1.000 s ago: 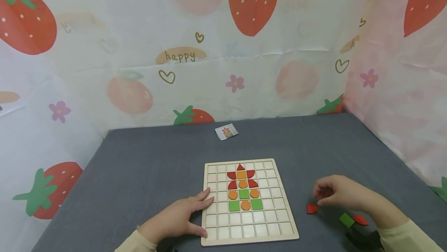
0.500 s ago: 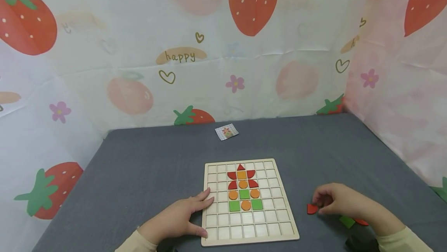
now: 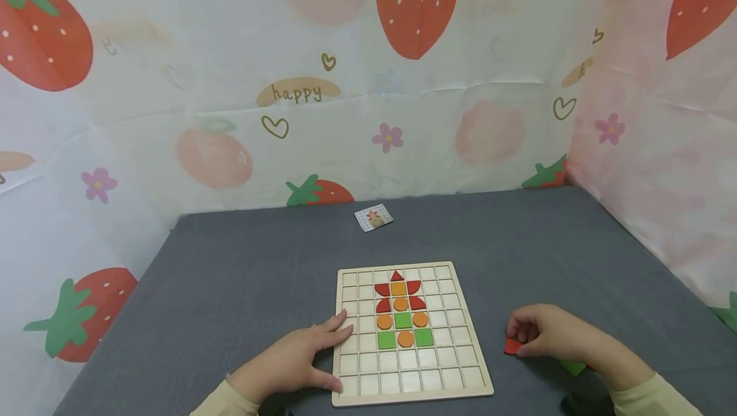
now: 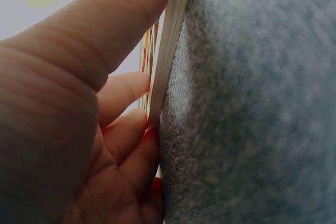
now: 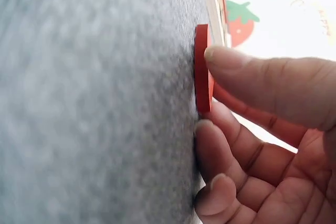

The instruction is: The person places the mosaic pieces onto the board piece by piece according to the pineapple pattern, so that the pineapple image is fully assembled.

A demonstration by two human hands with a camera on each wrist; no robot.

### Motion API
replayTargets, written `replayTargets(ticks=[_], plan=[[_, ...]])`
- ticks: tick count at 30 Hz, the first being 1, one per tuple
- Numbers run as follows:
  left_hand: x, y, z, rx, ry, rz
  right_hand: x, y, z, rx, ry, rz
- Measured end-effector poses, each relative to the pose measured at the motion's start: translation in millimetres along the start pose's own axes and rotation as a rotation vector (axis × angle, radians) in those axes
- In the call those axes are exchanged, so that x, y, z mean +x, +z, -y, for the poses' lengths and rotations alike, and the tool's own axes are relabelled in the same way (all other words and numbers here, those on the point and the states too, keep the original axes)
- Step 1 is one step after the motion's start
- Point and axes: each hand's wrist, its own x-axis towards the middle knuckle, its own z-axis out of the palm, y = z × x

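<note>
A square wooden grid board [image 3: 457, 358] lies on the grey cloth, bearing a pattern of red, orange and green flat pieces. My left hand [image 3: 293, 355] rests at its left edge, thumb near the front corner and fingers fairly straight over the rim; the left wrist view shows the thumb [image 4: 105, 24] against that rim. To the right of the board, my right hand [image 3: 553, 333] pinches a red flat piece [image 5: 202, 72] with a rounded side, low on the cloth. Its thumb presses one face while the other fingers curl close by, partly hidden.
A green square piece [image 3: 573, 367] lies under the right wrist, mostly covered, with a sliver of red next to it. A small pattern card [image 3: 373, 217] sits at the back of the table [image 3: 259, 262]. Printed strawberry cloth [image 3: 230, 51] surrounds the table's back and sides.
My right hand has come down and slightly left onto the red piece, which has shifted a little. Its forearm now covers more of the green and other red pieces. The left hand stays put.
</note>
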Motion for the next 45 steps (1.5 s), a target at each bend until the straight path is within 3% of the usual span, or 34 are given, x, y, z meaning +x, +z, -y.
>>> replayTargets(ticks=[21, 28, 36, 45], plan=[[-1.0, -1.1, -0.3, 0.010, 0.008, -0.007, 4.6, 3, 7, -0.038, 0.008, 0.002], [-1.4, -1.5, -0.6, 0.007, 0.012, -0.008, 7.4, 4, 4, -0.016, -0.049, 0.031], [-0.9, -1.5, -1.1, -0.001, 0.007, 0.003, 8.5, 4, 8, -0.019, 0.006, 0.041], [-0.6, -1.5, 0.0, -0.002, 0.000, 0.011, 10.5, 5, 9, -0.051, -0.021, 0.034]])
